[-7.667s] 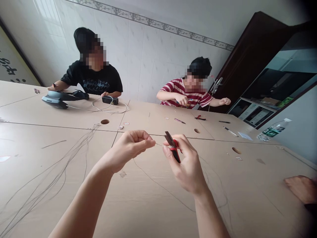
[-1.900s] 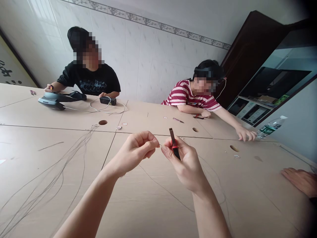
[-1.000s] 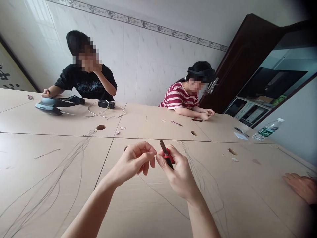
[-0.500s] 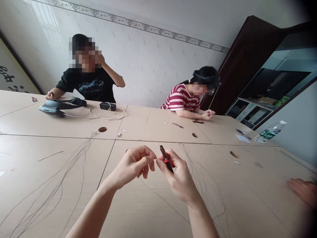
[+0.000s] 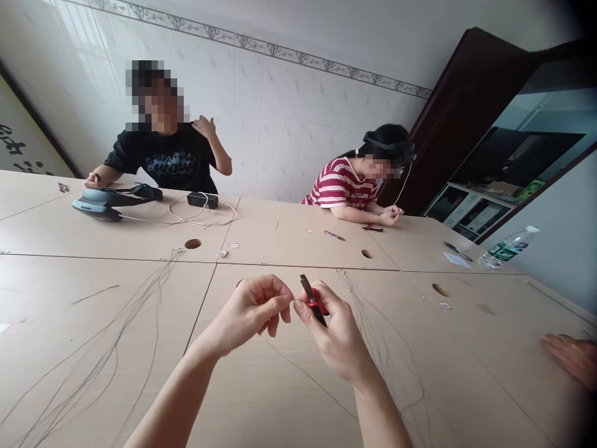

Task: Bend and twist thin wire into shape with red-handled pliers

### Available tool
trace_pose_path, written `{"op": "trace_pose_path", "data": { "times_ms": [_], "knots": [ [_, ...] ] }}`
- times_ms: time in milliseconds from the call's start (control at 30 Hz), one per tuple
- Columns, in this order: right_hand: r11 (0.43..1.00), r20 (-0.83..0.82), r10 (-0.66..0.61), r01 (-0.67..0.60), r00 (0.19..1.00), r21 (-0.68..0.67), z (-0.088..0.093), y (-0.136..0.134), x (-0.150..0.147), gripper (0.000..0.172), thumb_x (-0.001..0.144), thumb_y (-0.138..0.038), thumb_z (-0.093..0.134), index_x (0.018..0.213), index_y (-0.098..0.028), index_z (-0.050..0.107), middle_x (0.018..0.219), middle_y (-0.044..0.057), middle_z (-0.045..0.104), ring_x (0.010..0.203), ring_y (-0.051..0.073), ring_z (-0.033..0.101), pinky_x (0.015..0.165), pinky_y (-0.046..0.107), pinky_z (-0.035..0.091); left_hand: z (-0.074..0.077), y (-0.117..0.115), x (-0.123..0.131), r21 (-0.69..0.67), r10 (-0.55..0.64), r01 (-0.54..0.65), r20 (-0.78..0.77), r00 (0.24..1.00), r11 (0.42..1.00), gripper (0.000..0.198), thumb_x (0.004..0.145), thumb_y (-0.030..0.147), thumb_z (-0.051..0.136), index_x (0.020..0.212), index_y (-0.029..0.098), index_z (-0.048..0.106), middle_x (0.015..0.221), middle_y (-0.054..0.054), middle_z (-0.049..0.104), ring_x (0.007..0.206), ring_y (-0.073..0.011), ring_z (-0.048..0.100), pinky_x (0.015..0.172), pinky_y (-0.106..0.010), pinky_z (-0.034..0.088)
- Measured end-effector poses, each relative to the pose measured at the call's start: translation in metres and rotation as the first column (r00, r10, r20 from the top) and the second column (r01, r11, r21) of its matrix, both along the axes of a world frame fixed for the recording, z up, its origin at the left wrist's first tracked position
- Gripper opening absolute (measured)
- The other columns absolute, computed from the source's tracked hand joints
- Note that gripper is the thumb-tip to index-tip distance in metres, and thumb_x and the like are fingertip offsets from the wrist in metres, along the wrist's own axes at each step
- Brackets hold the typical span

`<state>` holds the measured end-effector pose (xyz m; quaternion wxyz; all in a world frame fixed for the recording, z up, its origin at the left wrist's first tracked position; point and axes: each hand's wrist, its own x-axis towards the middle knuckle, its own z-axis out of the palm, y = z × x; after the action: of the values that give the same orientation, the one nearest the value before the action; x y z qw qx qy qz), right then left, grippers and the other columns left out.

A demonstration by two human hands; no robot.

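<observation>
Above the beige table [image 5: 289, 398] my left hand [image 5: 254, 311] is closed in a pinch on the end of a thin grey wire [image 5: 308, 361] that trails down across the tabletop. My right hand [image 5: 338, 333] is closed round small red-handled pliers [image 5: 311, 300], whose dark jaws point up and left. Thumb and forefinger of the right hand meet the left fingertips at the wire's end. Both hands hover a little above the table.
Loose wires [image 5: 93, 354] lie at left and more wires [image 5: 387, 348] at right. Two people sit across the table. A headset [image 5: 105, 199], a black box with cable [image 5: 203, 200], a water bottle [image 5: 508, 247] and cable holes [image 5: 193, 243] are there. Another person's hand [image 5: 569, 358] rests at right.
My hands have sunk lower and drawn together, so the fingertips now touch. The person in black lifted a hand to the head and lowered it; the person in stripes pulled an arm back.
</observation>
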<state>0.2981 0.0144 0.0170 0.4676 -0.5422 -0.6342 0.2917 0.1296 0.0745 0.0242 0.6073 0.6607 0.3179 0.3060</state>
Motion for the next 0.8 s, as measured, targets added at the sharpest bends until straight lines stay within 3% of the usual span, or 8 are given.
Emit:
{"op": "trace_pose_path", "data": {
  "times_ms": [367,600,800],
  "knots": [
    [1.0,0.006,-0.019,0.019,1.0,0.004,0.0006,0.0002,0.0006,0.011,0.091,-0.031,0.055,0.084,-0.022,0.054,0.085,0.001,0.059,0.074,0.015,0.055,0.065,0.026,0.042,0.0013,-0.0001,-0.0008,-0.001,0.026,-0.026,-0.018,1.0,1.0,0.025,0.092,0.039,0.055,0.085,0.015,0.06,0.069,0.001,0.061,0.048,-0.0055,0.049,0.045,-0.019,0.032],
    [0.997,0.049,-0.074,0.075,0.996,-0.015,0.0021,-0.0023,0.0027,0.012,0.084,-0.032,0.064,0.084,-0.024,0.055,0.089,0.0,0.062,0.08,0.016,0.056,0.076,0.029,0.046,0.0009,0.0013,-0.0011,0.017,0.063,-0.063,-0.04,0.997,0.998,0.023,0.092,0.038,0.054,0.085,0.016,0.058,0.068,0.001,0.061,0.049,-0.006,0.051,0.045,-0.018,0.033],
    [0.999,0.062,-0.039,0.038,0.997,0.016,0.0021,-0.0001,-0.0017,0.02,0.093,-0.036,0.053,0.079,-0.022,0.05,0.078,-0.001,0.052,0.071,0.014,0.05,0.069,0.026,0.042,0.0023,0.0001,-0.0009,0.024,0.054,-0.052,-0.048,0.997,0.998,0.022,0.092,0.036,0.053,0.085,0.016,0.059,0.068,0.001,0.06,0.049,-0.0059,0.05,0.046,-0.018,0.033]
  ]
}}
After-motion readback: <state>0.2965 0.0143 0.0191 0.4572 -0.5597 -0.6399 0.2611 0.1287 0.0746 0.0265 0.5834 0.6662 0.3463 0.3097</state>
